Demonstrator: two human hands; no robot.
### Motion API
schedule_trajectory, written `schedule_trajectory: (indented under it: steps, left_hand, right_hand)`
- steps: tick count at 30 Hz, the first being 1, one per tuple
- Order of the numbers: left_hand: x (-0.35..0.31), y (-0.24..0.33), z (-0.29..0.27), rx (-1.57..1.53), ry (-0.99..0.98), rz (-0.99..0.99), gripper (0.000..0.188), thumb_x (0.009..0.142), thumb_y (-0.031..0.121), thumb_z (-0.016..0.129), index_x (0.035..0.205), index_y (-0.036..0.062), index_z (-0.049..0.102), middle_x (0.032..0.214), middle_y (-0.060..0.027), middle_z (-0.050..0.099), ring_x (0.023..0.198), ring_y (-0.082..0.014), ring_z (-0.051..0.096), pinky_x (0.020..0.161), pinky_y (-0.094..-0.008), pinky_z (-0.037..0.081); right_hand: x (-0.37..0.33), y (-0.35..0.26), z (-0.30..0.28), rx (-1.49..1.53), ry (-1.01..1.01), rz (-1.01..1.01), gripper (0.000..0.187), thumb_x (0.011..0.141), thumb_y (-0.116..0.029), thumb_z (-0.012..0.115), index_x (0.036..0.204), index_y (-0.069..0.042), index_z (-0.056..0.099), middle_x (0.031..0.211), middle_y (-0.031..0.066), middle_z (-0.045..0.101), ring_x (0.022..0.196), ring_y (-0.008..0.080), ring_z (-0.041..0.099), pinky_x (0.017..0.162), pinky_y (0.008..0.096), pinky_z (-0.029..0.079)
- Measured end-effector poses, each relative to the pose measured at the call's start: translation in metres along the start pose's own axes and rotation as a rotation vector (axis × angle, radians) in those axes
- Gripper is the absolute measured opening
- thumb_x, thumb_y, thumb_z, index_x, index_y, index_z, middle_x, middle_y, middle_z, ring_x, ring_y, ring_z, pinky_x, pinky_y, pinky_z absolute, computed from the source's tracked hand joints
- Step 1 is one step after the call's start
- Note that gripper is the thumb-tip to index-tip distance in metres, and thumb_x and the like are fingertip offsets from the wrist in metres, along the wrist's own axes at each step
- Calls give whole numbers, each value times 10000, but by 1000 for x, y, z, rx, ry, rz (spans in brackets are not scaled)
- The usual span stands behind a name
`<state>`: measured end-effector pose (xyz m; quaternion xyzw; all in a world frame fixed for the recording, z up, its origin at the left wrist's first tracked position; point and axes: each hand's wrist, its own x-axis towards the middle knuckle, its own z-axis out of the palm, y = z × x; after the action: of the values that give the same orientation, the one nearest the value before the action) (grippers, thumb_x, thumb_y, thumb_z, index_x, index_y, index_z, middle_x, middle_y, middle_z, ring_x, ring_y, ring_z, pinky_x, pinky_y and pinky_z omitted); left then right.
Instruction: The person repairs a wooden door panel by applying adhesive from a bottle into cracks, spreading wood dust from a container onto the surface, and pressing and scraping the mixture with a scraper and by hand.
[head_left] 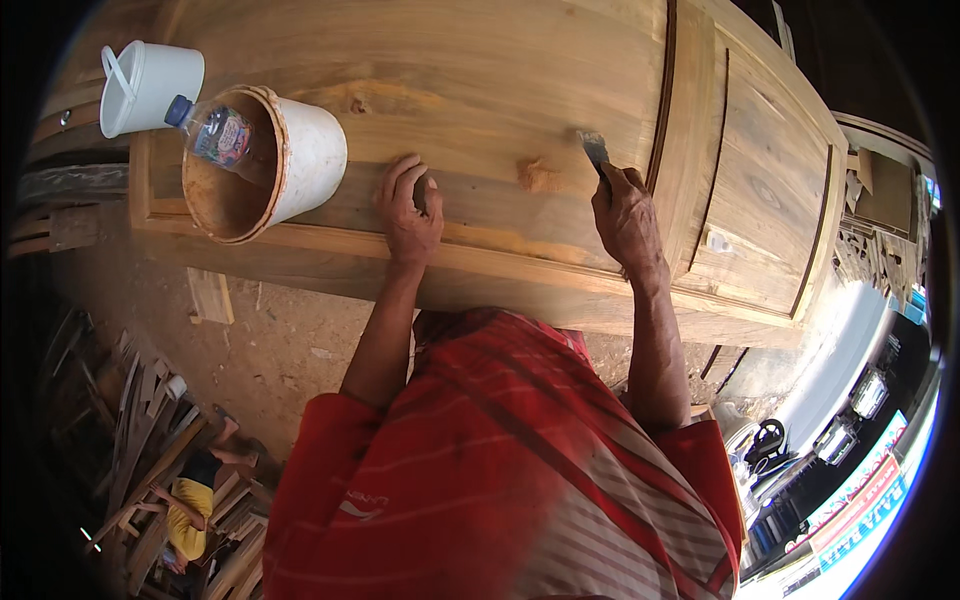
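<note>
A wooden door panel (450, 110) lies flat in front of me, its grain showing and dusty in places. My right hand (628, 218) is closed round a putty knife (595, 150) with a dark handle, its blade pointing away over the wood. Left of the blade, a small patch of reddish-brown powder or paste (540, 176) sits on the surface. Resting on the panel near its front edge, my left hand (408, 215) has curled fingers. Something dark shows between its thumb and fingers; its kind is unclear.
Left of my left hand stands a stained white bucket (315, 160), tilted in view, with a clear plastic bottle (220, 135) at its mouth. A smaller white pail (165, 85) is behind. A person in yellow (190, 515) is among wood scraps at lower left. A vehicle (850, 400) stands right.
</note>
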<state>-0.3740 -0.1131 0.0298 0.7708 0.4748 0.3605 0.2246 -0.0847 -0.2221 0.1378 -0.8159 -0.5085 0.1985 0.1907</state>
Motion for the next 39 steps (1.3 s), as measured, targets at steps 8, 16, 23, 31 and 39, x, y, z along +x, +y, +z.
schedule_trajectory:
  steps: [8, 16, 23, 31, 39]
  left_hand:
    - [2, 8, -4, -5, 10, -22, 209, 975, 51, 625, 1167, -6, 686, 1268, -173, 691, 1184, -374, 649, 1027, -479, 510]
    - [6, 2, -6, -144, 62, 13, 220, 1005, 79, 540, 1121, -48, 677, 1189, -213, 702, 1121, -417, 662, 986, -497, 517]
    - [-3, -1, -17, -469, 149, -255, 323, 1090, 199, 490, 1216, -40, 668, 1206, -208, 705, 1152, -347, 664, 1021, -443, 508]
    - [-17, -36, -90, -350, 3, -317, 304, 1091, 146, 547, 1326, -26, 632, 1313, -176, 674, 1250, -301, 631, 1050, -415, 516]
    - [-35, -62, -129, -110, -43, -114, 320, 989, 121, 701, 1278, -4, 647, 1261, -204, 687, 1140, -373, 667, 1015, -469, 520]
  right_hand:
    - [6, -13, 9, 79, -66, -143, 316, 990, -62, 609, 1287, 36, 649, 1016, 260, 663, 893, 438, 676, 806, 504, 546]
    - [-13, -37, 20, 7, -263, -188, 265, 996, -90, 583, 1220, 46, 620, 1042, 282, 624, 895, 471, 691, 750, 551, 578]
    - [-35, 31, 36, -66, 162, -122, 351, 1011, -49, 565, 1356, -10, 611, 1077, 237, 648, 995, 437, 645, 826, 531, 536]
    - [-48, 18, 58, -384, 422, -108, 325, 995, -116, 643, 1310, -35, 667, 1136, 215, 669, 1024, 387, 656, 886, 498, 534]
    - [-34, -33, 94, -11, 201, 107, 341, 972, -205, 728, 1277, -56, 701, 1132, 159, 711, 979, 303, 709, 882, 454, 550]
